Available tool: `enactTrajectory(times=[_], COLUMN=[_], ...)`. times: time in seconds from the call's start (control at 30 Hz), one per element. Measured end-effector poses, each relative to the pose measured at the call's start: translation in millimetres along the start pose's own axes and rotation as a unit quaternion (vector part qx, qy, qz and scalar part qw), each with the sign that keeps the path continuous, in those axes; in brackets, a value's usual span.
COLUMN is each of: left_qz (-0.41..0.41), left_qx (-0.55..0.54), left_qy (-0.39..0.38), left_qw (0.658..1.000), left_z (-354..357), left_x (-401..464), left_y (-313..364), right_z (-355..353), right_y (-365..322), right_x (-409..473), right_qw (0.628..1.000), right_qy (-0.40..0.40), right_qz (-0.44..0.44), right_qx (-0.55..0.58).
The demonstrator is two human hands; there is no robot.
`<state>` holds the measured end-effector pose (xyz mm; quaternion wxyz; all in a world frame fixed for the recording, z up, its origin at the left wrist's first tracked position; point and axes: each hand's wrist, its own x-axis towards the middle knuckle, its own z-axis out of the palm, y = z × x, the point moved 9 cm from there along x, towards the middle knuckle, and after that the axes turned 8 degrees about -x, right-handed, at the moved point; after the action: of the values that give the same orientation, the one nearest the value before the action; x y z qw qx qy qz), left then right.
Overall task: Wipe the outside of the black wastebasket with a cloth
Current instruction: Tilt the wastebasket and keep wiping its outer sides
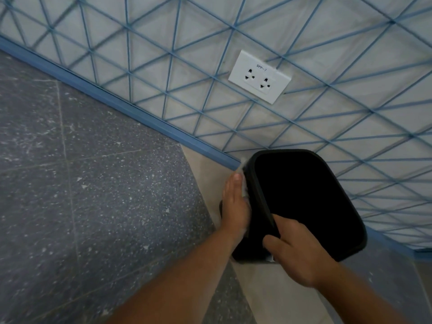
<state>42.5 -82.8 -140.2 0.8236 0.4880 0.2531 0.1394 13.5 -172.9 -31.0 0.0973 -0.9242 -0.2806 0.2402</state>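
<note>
Far left: dark speckled floor (pixel 81 183), scuffed with pale streaks, thin seams running across it. Above it, slanting down to the right, a blue skirting strip (pixel 117 102) at the foot of the wall. Pale beige floor strip (pixel 201 181) next, wedged between the speckled floor and the skirting, passing under the bin.

Left hand (pixel 235 204) now, laid flat along the left outer side of the black wastebasket (pixel 304 202), fingers straight and together, pointing up toward the wall, pressing a pale cloth (pixel 243 181) against the bin's side. Only a thin sliver of cloth showing, peeking out between palm and rim and just past the fingertips. Bare forearm trailing down to the bottom edge.

Centre right: the wastebasket itself, rounded-rectangular mouth facing up, inside pitch dark, standing on the floor hard by the wall.

Right hand (pixel 294 251) at the near corner of the rim, fingers curled over the edge and dipping inside, thumb on the outside, gripping the bin firmly.

Behind, white wall (pixel 304 31) crossed with a blue triangular line pattern, and a white double socket (pixel 260 76) up above the bin, small label printed on its plate.
</note>
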Motion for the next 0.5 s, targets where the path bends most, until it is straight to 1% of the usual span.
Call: enactTrajectory(times=[0.03,0.07,0.1,0.13,0.17,0.2,0.23,0.3,0.37,0.4,0.43,0.47,0.5], left_qz=[-0.003,0.008,0.006,0.008,0.020,0.006,0.001,-0.018,0.015,0.032,0.043,0.031,0.002], left_qx=[-0.029,-0.058,-0.064,-0.059,-0.065,-0.069,-0.045,-0.071,-0.053,-0.039,-0.035,-0.022,-0.021], left_qy=[0.005,0.029,0.053,0.055,0.041,0.023,0.014,0.035,0.064,0.065,0.041,0.036,0.031], left_qw=[1.000,0.998,0.997,0.997,0.997,0.997,0.999,0.997,0.996,0.997,0.998,0.999,0.999], left_z=[0,-2,-4,-3,-1,2,0,-2,-1,-1,1,-3,-4], left_x=[3,3,1,-1,2,8,11,12,-4,-9,-14,-8,-2], left_y=[2,3,0,-1,-1,-10,-10,-7,5,8,14,3,-2], right_z=[0,0,1,0,-1,-2,-3,-4,-3,-3,-3,-3,-4], right_y=[1,2,1,1,1,1,2,3,3,3,4,5,6], right_x=[1,3,3,4,4,4,4,2,2,2,2,1,2], right_qw=[1.000,1.000,1.000,1.000,1.000,1.000,1.000,1.000,1.000,1.000,1.000,1.000,1.000], right_qy=[0.001,0.000,0.000,-0.001,0.000,0.000,0.002,0.010,0.012,0.010,0.011,0.011,0.014], right_qz=[-0.001,-0.005,-0.008,-0.012,-0.014,-0.014,-0.013,-0.015,-0.025,-0.028,-0.028,-0.022,-0.017], right_qx=[0.002,0.004,0.003,0.000,-0.002,-0.001,0.003,0.010,0.009,0.006,0.002,0.002,0.005])
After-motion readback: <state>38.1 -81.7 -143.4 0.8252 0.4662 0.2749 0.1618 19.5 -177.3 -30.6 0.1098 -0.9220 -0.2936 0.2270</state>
